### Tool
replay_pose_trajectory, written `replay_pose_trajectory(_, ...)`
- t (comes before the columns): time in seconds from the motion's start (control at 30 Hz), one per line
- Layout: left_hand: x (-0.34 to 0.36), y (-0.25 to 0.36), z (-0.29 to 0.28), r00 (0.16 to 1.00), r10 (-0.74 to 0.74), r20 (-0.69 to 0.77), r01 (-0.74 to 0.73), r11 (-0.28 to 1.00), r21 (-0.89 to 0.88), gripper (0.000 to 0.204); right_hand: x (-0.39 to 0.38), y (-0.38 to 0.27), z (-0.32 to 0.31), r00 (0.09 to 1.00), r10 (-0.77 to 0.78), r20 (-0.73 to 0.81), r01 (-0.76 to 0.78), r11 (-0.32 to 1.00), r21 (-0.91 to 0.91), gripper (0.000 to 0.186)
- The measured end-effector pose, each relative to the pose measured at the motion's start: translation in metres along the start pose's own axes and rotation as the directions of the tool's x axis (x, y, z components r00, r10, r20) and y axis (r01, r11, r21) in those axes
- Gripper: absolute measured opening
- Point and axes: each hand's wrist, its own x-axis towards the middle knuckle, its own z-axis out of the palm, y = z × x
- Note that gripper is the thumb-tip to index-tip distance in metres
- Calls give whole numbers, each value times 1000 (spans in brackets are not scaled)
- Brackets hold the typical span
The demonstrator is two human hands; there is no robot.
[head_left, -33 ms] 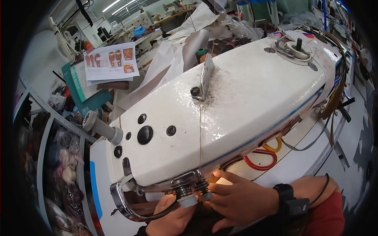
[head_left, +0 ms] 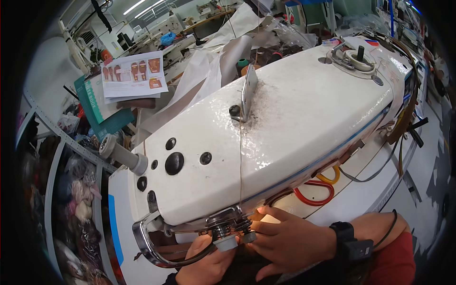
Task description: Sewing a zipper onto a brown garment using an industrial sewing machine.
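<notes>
A large white sewing machine head lies slantwise before me. At its near end are chrome thread-tension knobs and a curved metal take-up guard. Below them, my left hand is closed on a brown leather-like piece that seems to have a zipper along it; its fingertips are partly hidden by the guard and knobs. My right hand is beside the needle area, palm down, fingers stretched and thumb apart. Its fingertips go behind the knobs, where a lamp glows. A thread runs down the machine's side.
Red-handled scissors and a yellow loop lie beyond my right hand, under the machine arm. At left, shelves hold bagged materials. A printed sheet rests on a green notebook. White fabric drapes behind.
</notes>
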Motion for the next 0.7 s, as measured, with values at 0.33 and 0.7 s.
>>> replay_pose_trajectory(0.33, 1, 1, 0, 1000, -20, -19, 19, 998, -52, 34, 1, 0, 0, 1000, -2, -30, 2, 1000, -15, 74)
replay_pose_trajectory(0.7, 9, -1, -6, 1000, 21, -19, -22, 999, -28, 35, 4, 2, 0, 998, -15, -54, 15, 1000, -8, 69)
